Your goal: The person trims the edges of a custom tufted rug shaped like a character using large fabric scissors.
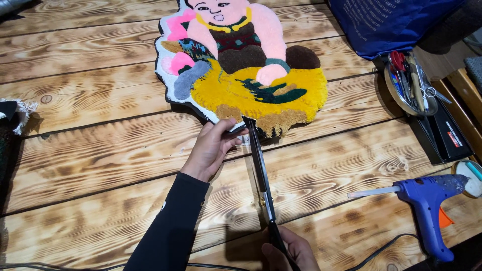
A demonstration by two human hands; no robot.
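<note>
My left hand (213,146) pinches the rug's (241,60) lower edge near the middle of the desk (100,150), fingers closed on the white backing there. My right hand (291,251), at the near edge, grips the handles of the long scissors (261,175); the blades lie almost together, tips at the rug's bottom rim.

The rug, a tufted seated figure in pink, yellow and brown, lies toward the far edge. Its outline looks mostly cut to shape, with a narrow white and dark border showing along the left side. I judge the trimming to be well along, with the bottom rim under the blades now and that left border possibly left.

A round metal tray (396,98) near the right edge holds small scissors and other tools. A blue glue gun (427,198) lies near the right corner, and a blue bag (386,22) sits at the far right.
</note>
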